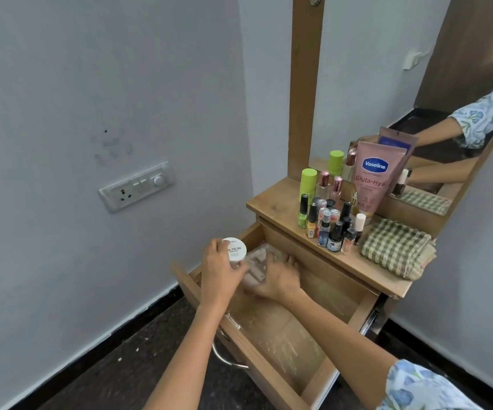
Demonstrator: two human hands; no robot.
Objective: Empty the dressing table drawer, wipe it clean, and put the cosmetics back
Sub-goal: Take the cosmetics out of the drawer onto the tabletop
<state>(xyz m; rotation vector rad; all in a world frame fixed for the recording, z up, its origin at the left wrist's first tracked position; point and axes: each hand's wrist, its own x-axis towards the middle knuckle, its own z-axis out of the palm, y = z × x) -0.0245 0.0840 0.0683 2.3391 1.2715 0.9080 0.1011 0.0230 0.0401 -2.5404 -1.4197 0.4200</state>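
Gripping a small white-lidded jar [234,252] (label looks like nail polish remover wipes), the left hand [220,272] has it up over the left end of the open drawer [271,377]. Moving right, the right hand [279,276] is down inside the drawer, on a clear plastic case [257,263] at the back left; its fingers look spread over it, but it's blurry, so I can't tell whether it has a proper hold yet.

That case seems to be the last thing in there. What's left is bare, dusty drawer bottom, so emptying is nearly done, I'd guess.

If it were me: get the thumb under the case's edge and lift it flat so nothing rattles open. Further right, the tabletop [271,207] is crowded with nail polish bottles [328,226] and a pink lotion tube [373,182], so set things on the bare left part instead of knocking those over. Checked cloth [396,248] sits far right, handy for wiping.
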